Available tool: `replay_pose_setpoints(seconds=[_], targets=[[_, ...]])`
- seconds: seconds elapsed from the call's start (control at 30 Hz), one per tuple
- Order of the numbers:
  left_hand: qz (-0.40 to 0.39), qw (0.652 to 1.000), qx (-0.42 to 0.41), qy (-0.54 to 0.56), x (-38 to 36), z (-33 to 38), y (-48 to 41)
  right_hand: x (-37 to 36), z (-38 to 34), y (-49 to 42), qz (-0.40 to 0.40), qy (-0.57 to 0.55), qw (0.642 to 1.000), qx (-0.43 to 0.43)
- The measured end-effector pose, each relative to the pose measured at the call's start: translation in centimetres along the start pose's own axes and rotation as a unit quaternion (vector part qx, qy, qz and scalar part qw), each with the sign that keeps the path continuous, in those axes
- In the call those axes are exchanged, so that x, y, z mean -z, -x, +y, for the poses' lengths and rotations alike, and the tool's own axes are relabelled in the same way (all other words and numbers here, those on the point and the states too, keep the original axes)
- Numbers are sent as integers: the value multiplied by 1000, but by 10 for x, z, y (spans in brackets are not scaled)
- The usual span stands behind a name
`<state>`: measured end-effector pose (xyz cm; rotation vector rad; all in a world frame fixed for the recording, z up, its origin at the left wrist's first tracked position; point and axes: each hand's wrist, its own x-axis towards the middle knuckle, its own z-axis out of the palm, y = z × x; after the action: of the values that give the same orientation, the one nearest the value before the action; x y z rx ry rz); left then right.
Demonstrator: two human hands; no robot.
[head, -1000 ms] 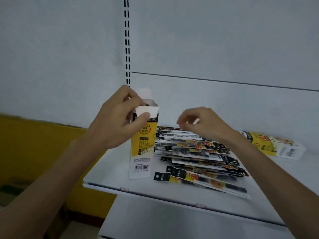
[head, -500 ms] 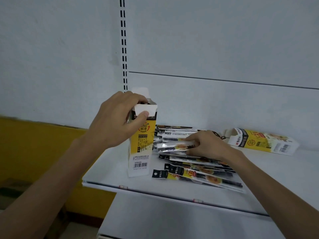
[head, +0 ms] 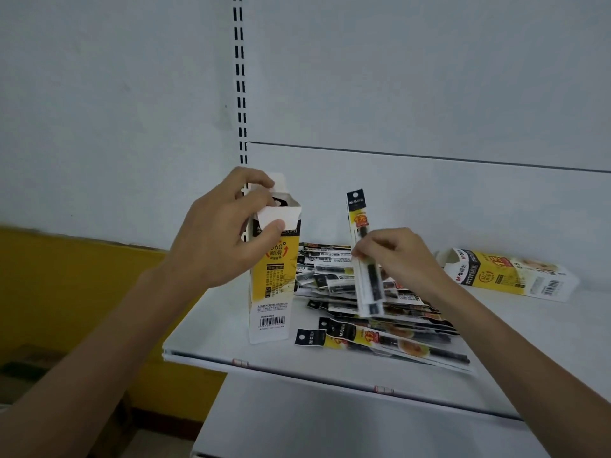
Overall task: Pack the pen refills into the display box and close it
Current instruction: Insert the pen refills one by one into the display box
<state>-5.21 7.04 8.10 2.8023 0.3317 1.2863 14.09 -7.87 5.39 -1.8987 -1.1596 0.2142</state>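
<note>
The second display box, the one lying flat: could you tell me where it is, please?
In the head view the second display box lies on its side at the far right of the white shelf, against the back panel, right of the refill pile.

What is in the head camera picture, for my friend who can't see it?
The right hand holds a pen refill pack upright, while the left hand steadies an open yellow display box standing on a white shelf. More refill packs lie piled beside it.
</note>
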Motion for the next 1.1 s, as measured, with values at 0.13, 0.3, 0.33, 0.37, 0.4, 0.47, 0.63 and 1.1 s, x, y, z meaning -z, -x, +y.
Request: replay_pose_setpoints(seconds=[0.13, 0.3, 0.33, 0.37, 0.4, 0.47, 0.63, 1.1], targets=[[-10, 1000, -6, -19, 3, -2, -2, 5, -5, -6, 33, -5, 997, 65], [-10, 1000, -7, -20, 3, -2, -1, 15, -42, -21, 32, -105, 987, 117], [-14, 1000, -2, -17, 3, -2, -1, 16, -51, -25, 49, -123, 984, 117], [-19, 1000, 0, -15, 3, -2, -1, 18, -61, -30, 72, -146, 979, 119], [-25, 1000, -2, -13, 3, -3, -1, 19, -71, -34, 97, -174, 972, 126], [-38, 999, -4, -4, 4, -4, -1, 19, -90, -39, 142, -241, 948, 151], [-53, 999, -1, 2, 7, -4, 0, 5, -119, -44, 179, -275, 917, 227], [-32, 999, -13, 0, 7, -8, 3, -24, -108, -46, 11, -98, 981, 170]])
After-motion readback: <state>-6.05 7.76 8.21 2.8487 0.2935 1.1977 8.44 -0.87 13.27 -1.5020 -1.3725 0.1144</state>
